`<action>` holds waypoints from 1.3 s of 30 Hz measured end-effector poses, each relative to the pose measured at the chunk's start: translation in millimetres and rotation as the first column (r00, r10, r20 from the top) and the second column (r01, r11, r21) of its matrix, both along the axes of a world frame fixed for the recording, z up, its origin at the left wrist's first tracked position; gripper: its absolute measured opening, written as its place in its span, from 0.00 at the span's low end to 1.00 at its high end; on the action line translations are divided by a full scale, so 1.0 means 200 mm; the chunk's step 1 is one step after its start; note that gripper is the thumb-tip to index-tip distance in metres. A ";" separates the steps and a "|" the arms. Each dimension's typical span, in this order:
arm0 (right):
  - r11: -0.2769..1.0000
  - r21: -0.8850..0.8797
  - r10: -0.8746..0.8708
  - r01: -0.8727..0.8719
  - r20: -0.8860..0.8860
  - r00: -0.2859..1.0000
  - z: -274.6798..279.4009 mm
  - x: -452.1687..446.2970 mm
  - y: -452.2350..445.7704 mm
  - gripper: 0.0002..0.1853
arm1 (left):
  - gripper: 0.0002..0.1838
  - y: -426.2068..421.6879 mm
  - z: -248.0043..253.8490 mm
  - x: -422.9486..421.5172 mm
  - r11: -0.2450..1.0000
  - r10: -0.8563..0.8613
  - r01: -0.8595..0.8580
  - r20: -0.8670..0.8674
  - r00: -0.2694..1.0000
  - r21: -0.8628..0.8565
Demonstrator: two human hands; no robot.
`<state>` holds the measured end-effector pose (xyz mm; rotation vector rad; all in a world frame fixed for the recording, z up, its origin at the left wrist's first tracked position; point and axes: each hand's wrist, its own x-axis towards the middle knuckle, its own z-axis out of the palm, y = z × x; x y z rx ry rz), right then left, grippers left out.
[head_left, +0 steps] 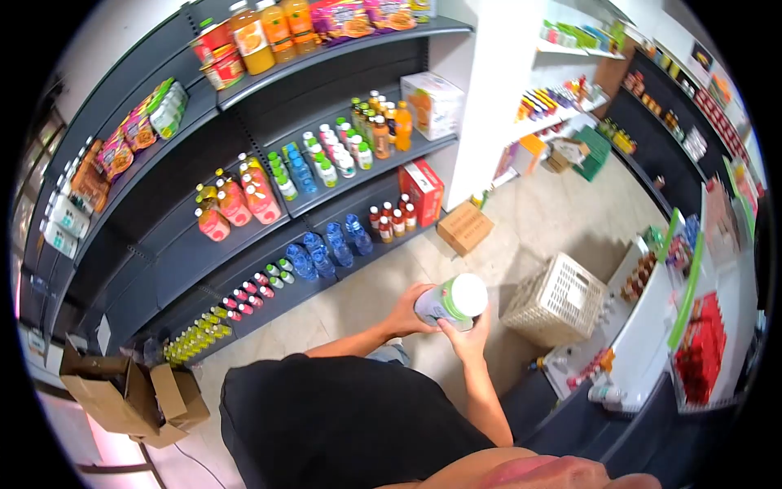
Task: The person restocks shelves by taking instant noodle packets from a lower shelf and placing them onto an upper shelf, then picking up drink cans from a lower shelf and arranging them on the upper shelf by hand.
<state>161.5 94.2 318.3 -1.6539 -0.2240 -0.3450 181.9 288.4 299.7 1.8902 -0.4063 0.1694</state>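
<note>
A white canister with a green band and a white lid (452,301) is held between both hands in front of my body. My left hand (410,311) closes round its left side. On the canister's lower right side lies my right hand (471,336), its fingers curled against it. The lid faces up towards the camera, and the canister is tilted. Part of my fingers is hidden behind it.
Dark shelves (342,171) with bottles and packets run along the left and ahead. A cardboard box (466,227) and a cream plastic crate (555,301) stand on the floor. Open cartons (122,391) are at the lower left, a white shelf unit (652,326) at the right.
</note>
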 end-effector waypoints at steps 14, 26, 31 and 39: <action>0.831 0.152 0.557 -0.536 -0.243 0.794 -0.06 0.83 0.76 0.45 | 0.48 0.70 0.26 0.57 0.918 0.397 -0.384 0.196 0.897 -0.102; 0.830 -0.207 0.554 -0.517 0.208 0.806 -0.06 1.80 0.58 0.51 | 0.59 0.52 0.17 1.40 0.755 0.049 -0.129 -0.141 0.989 -0.642; 0.827 -0.237 0.560 -0.509 0.279 0.780 -0.01 2.43 0.44 0.47 | 0.58 0.33 0.13 1.97 0.840 0.185 -0.170 -0.023 0.983 -0.515; 0.839 -0.155 0.541 -0.522 0.344 0.767 0.29 3.28 0.11 0.46 | 0.59 -0.05 0.57 2.79 0.916 0.382 -0.352 0.145 0.913 -0.194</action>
